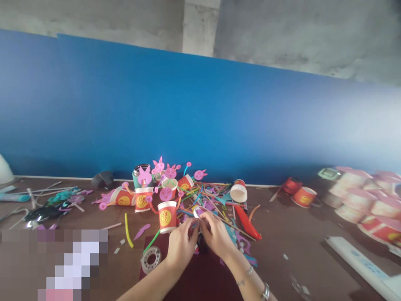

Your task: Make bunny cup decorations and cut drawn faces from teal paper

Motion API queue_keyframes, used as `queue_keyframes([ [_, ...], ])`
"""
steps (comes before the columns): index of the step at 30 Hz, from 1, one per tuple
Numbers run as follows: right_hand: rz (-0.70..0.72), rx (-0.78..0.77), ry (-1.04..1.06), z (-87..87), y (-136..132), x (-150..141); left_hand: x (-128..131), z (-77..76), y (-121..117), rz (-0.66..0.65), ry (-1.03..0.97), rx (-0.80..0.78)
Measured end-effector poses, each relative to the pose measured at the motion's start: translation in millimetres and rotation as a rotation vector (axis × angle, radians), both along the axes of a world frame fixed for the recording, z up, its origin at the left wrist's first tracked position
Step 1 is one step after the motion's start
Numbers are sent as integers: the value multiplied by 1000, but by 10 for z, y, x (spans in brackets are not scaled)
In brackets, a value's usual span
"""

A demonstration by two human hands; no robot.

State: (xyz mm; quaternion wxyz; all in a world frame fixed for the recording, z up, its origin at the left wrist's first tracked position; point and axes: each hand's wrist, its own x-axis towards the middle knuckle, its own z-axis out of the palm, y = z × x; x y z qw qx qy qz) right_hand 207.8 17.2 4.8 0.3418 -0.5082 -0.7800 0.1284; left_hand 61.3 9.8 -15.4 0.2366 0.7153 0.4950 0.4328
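Note:
My left hand (181, 246) and my right hand (216, 235) meet at the middle of the brown table (297, 242), fingers pinched together on a small paper craft piece (198, 213) with a pale rim. I cannot make out what the piece is. Just beyond my left hand stands a red paper cup (167, 216) with a yellow emblem. A roll of clear tape (151, 259) lies left of my left wrist. A dark red mat (200, 276) lies under my forearms.
Red cups with pink bunny cutouts (144, 196) and several coloured paper strips (206, 196) crowd the table's centre. A red cup (238, 190) lies on its side. Stacked cups (366, 200) sit at far right, scissors and scraps (46, 209) at left, a blue wall (200, 117) behind.

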Motion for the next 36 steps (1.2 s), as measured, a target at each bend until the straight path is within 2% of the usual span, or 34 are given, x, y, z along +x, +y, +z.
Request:
queue_keyframes([
  [3, 24, 11, -27, 31, -25, -18, -12, 0, 30, 13, -93, -68],
  [8, 24, -16, 7, 81, -53, -54, -29, -12, 74, -11, -147, -80],
  [16, 91, -303, 567, 119, -53, -158, 25, 21, 19, -61, -345, -37],
  [19, 97, -358, 652, 96, -28, -172, 31, 68, 2, -86, -477, -52],
  [21, 41, -295, 563, 58, 3, -135, 34, 101, 2, -76, -605, -84],
  [23, -63, -164, 385, 3, 44, -62, 42, 123, 8, -65, -735, -153],
  [27, -241, 48, 95, -92, 113, 86, 70, 113, 19, -146, -941, -391],
  [30, -247, 98, 192, -77, 115, 84, 88, 90, 26, -191, -1021, -483],
  [34, -66, -113, 511, 36, 64, -34, 94, 71, 31, -203, -1070, -511],
  [36, -51, -169, 574, 76, 39, -82, 91, 55, 29, -218, -1094, -522],
])
